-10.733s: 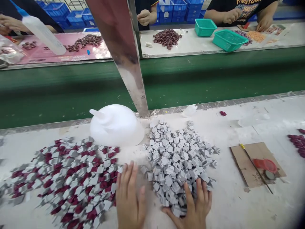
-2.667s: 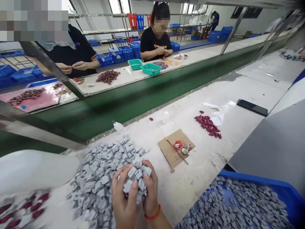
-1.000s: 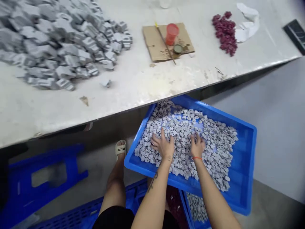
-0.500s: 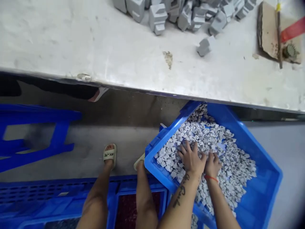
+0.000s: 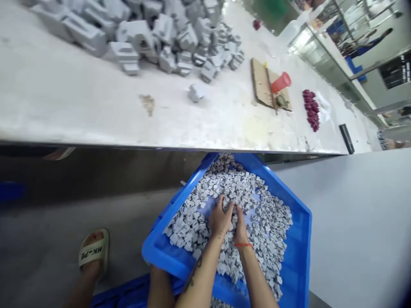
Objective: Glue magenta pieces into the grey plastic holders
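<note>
Blue moulded-plastic crate (image 5: pixel 298 239) — set low, under the near edge of the white worktable (image 5: pixel 80 111), at about 5 o'clock in the head view. It is filled with small grey plastic blocks (image 5: pixel 266 214), loose and heaped. Left hand (image 5: pixel 220 219) and right hand (image 5: pixel 240 222), the latter with a thin red band at the wrist, lie side by side in the middle of the heap, touching each other, fingers curled down into the blocks toward 12 o'clock. Whether either hand has closed on any blocks cannot be told; the fingertips are buried.

On the worktable, at 11 to 12 o'clock: a second heap of larger-looking grey blocks (image 5: pixel 167 30), one stray block (image 5: pixel 196 91) just apart from it. At 1 o'clock: a brown cardboard square (image 5: pixel 261 81) carrying a red plastic cup (image 5: pixel 281 82) lying tilted. Beyond it, a small pile of dark red pieces (image 5: pixel 311 109).

Against half a second earlier — the hands have drawn closer together and sit nearer the crate's centre; a second earlier they were spread well apart on the blocks.
</note>
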Demonstrator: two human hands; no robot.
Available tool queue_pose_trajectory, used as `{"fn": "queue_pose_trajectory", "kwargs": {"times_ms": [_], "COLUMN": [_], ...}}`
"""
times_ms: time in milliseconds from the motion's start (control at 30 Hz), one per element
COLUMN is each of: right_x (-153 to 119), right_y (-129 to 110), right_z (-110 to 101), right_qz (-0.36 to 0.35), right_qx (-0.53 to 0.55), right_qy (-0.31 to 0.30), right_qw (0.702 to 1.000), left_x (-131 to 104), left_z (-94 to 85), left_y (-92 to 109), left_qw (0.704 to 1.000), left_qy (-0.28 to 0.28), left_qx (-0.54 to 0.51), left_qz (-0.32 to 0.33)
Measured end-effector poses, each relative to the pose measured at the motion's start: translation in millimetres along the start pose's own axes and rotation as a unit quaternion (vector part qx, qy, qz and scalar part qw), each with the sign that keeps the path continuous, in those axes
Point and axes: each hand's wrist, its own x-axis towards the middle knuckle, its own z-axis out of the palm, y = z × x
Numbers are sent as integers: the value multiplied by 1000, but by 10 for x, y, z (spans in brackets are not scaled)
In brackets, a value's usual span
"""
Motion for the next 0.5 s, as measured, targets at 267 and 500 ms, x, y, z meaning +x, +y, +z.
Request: {"fn": "queue_pose_trajectory", "kwargs": {"times_ms": [267,500], "right_x": [-44,-460], "right_y": [-155,-635], "right_z": [141,-346], "right_qz": [71,36], "right_qx": [158,224], "right_qy": [3,40], "right_qw": [985,973], "left_x": [-50,-472], "left_z": [395,611], "left_y": [-90,-29], "left_qw": [992,979], "left_qy": [112,98], "left_qx": [33,-5], "left_qz": [54,180]}}
